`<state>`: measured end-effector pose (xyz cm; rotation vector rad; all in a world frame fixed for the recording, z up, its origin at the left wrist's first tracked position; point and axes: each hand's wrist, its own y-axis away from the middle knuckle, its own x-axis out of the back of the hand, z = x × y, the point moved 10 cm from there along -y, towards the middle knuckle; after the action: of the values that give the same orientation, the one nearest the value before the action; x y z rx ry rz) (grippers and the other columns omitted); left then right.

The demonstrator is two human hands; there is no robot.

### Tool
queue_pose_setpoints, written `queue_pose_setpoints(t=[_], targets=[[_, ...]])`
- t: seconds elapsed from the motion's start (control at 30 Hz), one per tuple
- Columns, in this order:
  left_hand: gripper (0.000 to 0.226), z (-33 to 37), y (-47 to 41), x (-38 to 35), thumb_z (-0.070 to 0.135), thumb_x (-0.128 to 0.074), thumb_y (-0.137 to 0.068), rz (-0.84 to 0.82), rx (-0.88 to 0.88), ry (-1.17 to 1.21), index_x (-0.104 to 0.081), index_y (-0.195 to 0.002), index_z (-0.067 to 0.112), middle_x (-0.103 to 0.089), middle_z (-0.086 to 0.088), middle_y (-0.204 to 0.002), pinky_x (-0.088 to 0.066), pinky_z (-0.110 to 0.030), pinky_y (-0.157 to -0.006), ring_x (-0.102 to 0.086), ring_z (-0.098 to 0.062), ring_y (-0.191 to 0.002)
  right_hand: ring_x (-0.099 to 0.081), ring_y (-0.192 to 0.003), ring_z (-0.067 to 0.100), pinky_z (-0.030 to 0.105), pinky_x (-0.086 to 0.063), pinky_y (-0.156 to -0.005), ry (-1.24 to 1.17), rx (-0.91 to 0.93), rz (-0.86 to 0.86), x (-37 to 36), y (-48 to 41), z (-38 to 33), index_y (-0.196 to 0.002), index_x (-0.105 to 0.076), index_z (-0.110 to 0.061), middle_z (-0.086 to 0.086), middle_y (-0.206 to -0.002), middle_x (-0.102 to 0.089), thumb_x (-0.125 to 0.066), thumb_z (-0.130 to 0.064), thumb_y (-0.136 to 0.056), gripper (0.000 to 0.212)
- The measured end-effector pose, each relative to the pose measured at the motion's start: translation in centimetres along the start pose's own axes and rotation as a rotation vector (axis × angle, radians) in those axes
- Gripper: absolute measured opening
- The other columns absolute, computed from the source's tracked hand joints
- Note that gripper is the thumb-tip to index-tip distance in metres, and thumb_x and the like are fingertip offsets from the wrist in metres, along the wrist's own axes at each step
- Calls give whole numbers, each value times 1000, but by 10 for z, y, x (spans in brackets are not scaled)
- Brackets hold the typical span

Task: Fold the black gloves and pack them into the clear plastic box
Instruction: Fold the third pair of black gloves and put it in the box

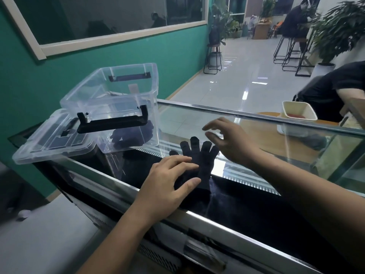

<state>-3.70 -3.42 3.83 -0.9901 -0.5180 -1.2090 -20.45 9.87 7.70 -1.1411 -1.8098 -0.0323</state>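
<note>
A black glove (199, 157) lies flat on the glass top of a display counter (256, 147), fingers spread and pointing away from me. My left hand (169, 180) presses flat on its wrist and palm part, covering that half. My right hand (231, 141) hovers just above and right of the glove's fingertips, fingers apart, holding nothing. The clear plastic box (118, 107) stands to the left on the counter, with a black handle (112, 121) across its front. Dark gloves (134, 135) lie inside it at the bottom.
The box's clear lid (53, 139) lies at its left, at the counter's end. A green wall runs behind. A cream tub (298, 111) sits on a wooden table beyond the glass, where a person in black leans at the right edge.
</note>
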Motion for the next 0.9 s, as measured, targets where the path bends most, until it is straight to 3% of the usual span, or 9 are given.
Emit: queue_pose_setpoints(t=[0.1, 0.23, 0.33, 0.43, 0.57, 0.67, 0.77, 0.9], targets=[[39, 4, 3, 6, 68, -75, -89, 31, -35, 48, -76, -120, 44, -62, 28, -128, -48, -38, -109, -53, -4, -133, -63, -95, 3, 26, -54, -84, -57, 143, -81, -9, 34, -32, -114, -76, -23, -6, -112, -68, -70, -17, -102, 15], [38, 2, 5, 4, 60, -89, -78, -13, -26, 145, -80, -109, 39, -63, 19, -114, -55, -35, -97, -63, -14, -116, -65, -97, 12, 35, -55, -83, -35, 281, -102, -15, 72, -52, -111, -76, -22, -7, -106, -68, -71, -18, -101, 12], [29, 0, 5, 2, 55, -84, -84, -18, 13, 169, -80, -106, 37, -66, 18, -112, -55, -34, -98, -66, -13, -113, -62, -101, 13, 35, -54, -84, -16, 346, -171, -23, 82, -60, -115, -75, -24, -9, -109, -67, -70, -29, -103, 14], [5, -4, 0, 10, 32, -77, -97, 39, 38, 212, -81, -100, 33, -70, 16, -107, -56, -28, -93, -70, -12, -109, -61, -106, 11, 33, -53, -90, 24, 366, -259, -31, 83, -63, -123, -72, -26, -10, -115, -64, -68, -49, -102, 31], [11, -36, -11, 22, 20, -78, -97, 155, 244, 206, -78, -97, 31, -70, 15, -102, -47, -8, -81, -67, -3, -98, -57, -109, 10, 30, -51, -94, 87, 366, -297, -36, 82, -63, -125, -70, -31, -12, -119, -61, -69, -66, -95, 46], [12, -62, -26, 20, 24, -78, -97, 210, 363, 161, -76, -107, 31, -69, 14, -110, -48, -15, -83, -66, -3, -92, -53, -107, 8, 24, -47, -92, 115, 395, -298, -37, 82, -64, -119, -70, -34, -14, -118, -60, -71, -63, -94, 38], [24, -73, -41, 17, 27, -76, -100, 203, 395, 74, -76, -124, 25, -67, 8, -118, -48, -24, -92, -65, -12, -102, -52, -104, 8, 17, -40, -92, 114, 408, -295, -37, 82, -65, -115, -71, -34, -14, -116, -60, -71, -57, -96, 30], [9, -84, -48, 17, 27, -79, -98, 240, 454, 84, -81, -105, 24, -72, 11, -94, -46, -27, -79, -66, -12, -88, -52, -103, 10, 17, -38, -91, 111, 410, -297, -37, 83, -64, -114, -72, -33, -13, -115, -61, -66, -52, -101, 24]])
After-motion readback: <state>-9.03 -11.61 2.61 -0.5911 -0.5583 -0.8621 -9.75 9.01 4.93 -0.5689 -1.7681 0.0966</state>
